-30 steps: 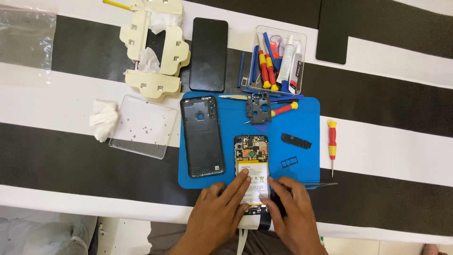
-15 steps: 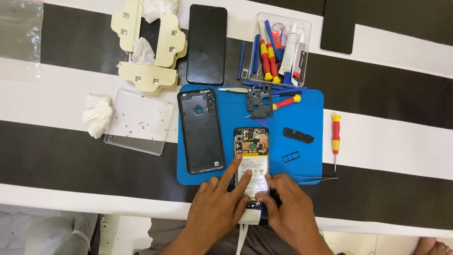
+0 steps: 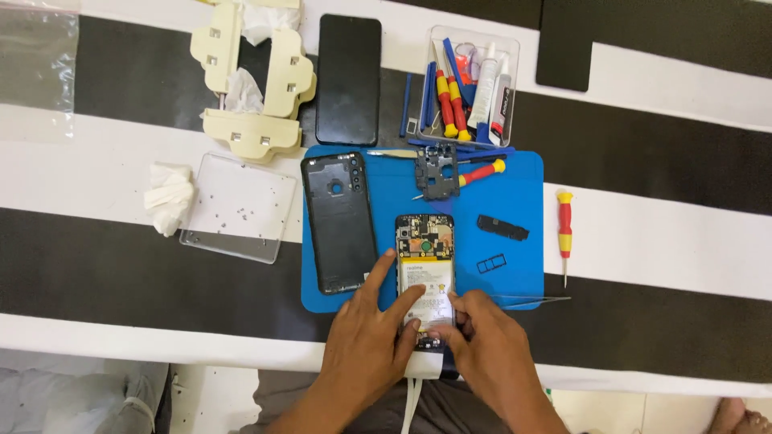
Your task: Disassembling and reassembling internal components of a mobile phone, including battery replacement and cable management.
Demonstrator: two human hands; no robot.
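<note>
Both hands close on the lower end of an opened phone (image 3: 425, 273) lying face down at the near edge of a blue work mat (image 3: 523, 241), its battery and circuit board bared. The left hand (image 3: 366, 354) rests flat beside and partly over the handset, index finger stretched along its left flank and the other fingertips pressing on the battery; it grips nothing outright. The right hand (image 3: 494, 358) is curled loosely, thumb and forefinger pinched at the bottom edge of the phone, though what they have hold of there, if anything, cannot be made out under the fingers. The risk sits at that spot: too hard a pull or pry at the bottom could, on this evidence, bend the soft battery or tear a thin flex cable, and the phone's overhang toward the table edge could let it slide off the mat. Just left lies the removed black back cover (image 3: 339, 221); right of the phone, a small black part (image 3: 503, 227), a card tray (image 3: 491, 264) and thin tweezers (image 3: 531, 300). Farther off stand a clear lid scattered with loose screws (image 3: 239, 207), easily knocked, a red-and-yellow screwdriver (image 3: 565, 229), a clear tool box (image 3: 474, 84) and a dark screen panel (image 3: 348, 78).
</note>
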